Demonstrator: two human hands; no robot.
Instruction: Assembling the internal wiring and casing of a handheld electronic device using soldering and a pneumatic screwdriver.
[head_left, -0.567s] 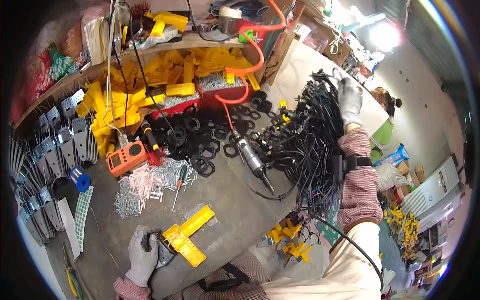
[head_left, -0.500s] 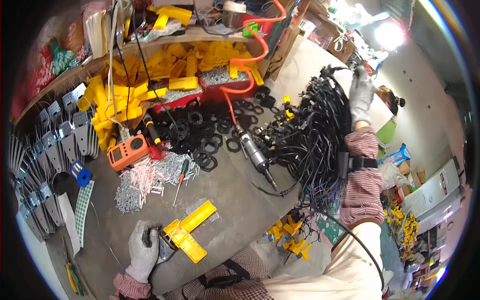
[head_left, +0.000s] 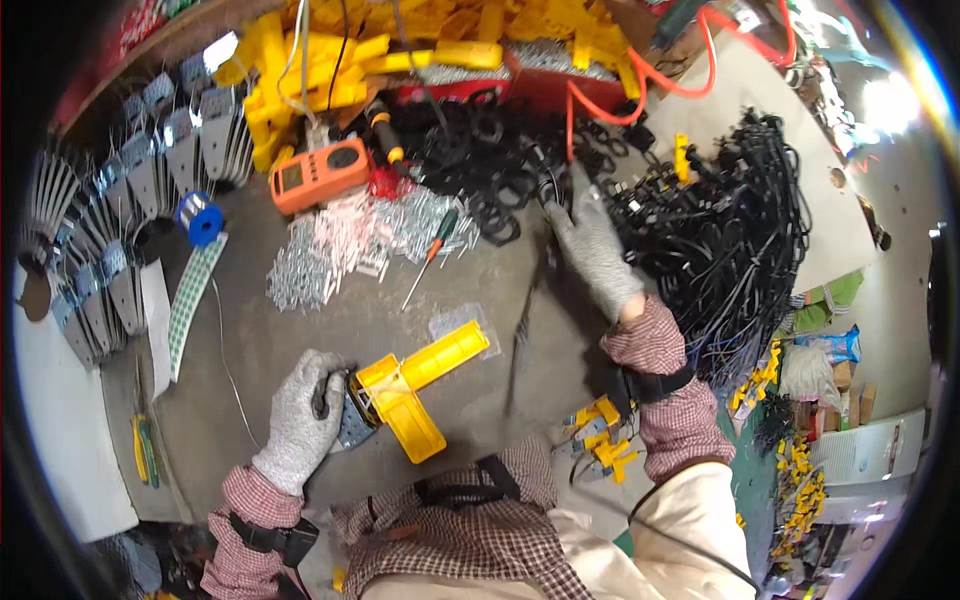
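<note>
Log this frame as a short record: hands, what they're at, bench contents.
left hand: gloved, curled against a metal bracket; exact grip partly hidden
beside bracket: yellow plastic part, T-like, on the bench
right hand: gloved, reaching to the lower end of the orange hose; grip unclear
bench, upper middle: orange meter, loose screws, screwdriver
bench, right: black cable bundle
bench, left: blue spool

Grey flat bench [head_left: 370,322]: yellow T-shaped plastic piece [head_left: 408,388] in front; silver metal screws [head_left: 296,268] behind (orange boxy meter [head_left: 320,177] beyond those); black cable bundle [head_left: 735,240] right.
</note>
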